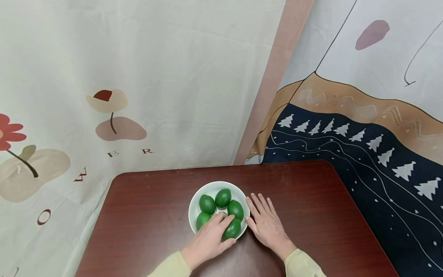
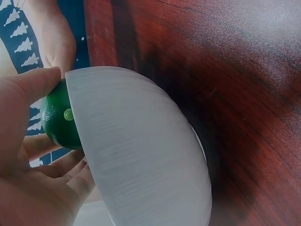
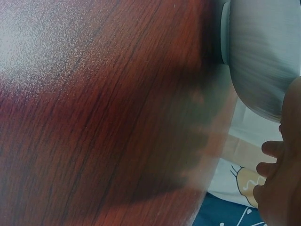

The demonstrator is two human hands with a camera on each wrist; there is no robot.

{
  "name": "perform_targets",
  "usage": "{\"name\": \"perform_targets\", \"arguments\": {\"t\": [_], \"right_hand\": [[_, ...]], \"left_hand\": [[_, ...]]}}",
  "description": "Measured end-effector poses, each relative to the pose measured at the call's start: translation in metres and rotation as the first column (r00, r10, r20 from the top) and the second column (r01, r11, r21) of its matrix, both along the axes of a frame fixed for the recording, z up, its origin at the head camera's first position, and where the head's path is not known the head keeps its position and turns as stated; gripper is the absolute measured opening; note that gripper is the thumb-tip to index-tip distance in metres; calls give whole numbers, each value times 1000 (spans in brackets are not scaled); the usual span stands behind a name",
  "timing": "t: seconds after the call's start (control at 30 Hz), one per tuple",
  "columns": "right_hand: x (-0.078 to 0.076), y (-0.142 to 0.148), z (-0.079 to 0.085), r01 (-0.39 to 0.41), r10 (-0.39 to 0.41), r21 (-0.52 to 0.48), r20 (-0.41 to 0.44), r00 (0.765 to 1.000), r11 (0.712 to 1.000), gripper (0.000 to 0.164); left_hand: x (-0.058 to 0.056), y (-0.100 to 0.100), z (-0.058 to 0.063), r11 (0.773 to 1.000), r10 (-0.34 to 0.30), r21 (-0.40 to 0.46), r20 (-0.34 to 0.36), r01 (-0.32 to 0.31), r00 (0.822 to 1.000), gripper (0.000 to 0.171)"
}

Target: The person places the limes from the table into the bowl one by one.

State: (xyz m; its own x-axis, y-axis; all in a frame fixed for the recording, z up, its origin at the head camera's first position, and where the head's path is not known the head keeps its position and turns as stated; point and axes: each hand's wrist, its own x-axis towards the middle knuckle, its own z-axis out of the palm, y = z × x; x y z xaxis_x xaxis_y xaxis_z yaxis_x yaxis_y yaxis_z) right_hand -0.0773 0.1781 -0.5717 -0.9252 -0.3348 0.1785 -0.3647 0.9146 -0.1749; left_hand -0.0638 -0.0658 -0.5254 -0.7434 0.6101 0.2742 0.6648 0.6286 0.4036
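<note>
A white bowl (image 1: 192,209) holding several green limes (image 1: 223,198) stands on the table. My left hand (image 1: 209,236) reaches over its near side. The thumb and fingers grip the nearest lime (image 1: 232,229), thumb on one side and fingers on the other. In the left wrist view this lime (image 2: 60,115) shows above the bowl's rim, its pale stem end facing out. The bowl's wall (image 2: 141,146) hides part of it. My right hand (image 1: 266,223) is beside the bowl's right side, fingers extended and fingertips right at the rim. In the right wrist view the fingers (image 3: 273,149) appear beside the bowl (image 3: 263,52).
The dark red-brown wooden table (image 1: 149,215) has rounded far corners. A pale cloth with flower prints (image 1: 194,84) hangs behind it, and a navy cloth with white trees (image 1: 346,161) hangs along the right side.
</note>
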Motion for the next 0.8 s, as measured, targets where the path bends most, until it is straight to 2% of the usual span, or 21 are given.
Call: {"name": "perform_targets", "arguments": {"t": [0.4,0.8], "right_hand": [[1,0,1,0,-1,-9,-17,1000,1000,63],[1,-1,1,-8,7,-23,-34,999,1000,62]], "left_hand": [[-3,3,-4,1000,-15,-16,-87,13,996,54],[-4,7,-3,997,1,-71,-59,-5,998,51]]}}
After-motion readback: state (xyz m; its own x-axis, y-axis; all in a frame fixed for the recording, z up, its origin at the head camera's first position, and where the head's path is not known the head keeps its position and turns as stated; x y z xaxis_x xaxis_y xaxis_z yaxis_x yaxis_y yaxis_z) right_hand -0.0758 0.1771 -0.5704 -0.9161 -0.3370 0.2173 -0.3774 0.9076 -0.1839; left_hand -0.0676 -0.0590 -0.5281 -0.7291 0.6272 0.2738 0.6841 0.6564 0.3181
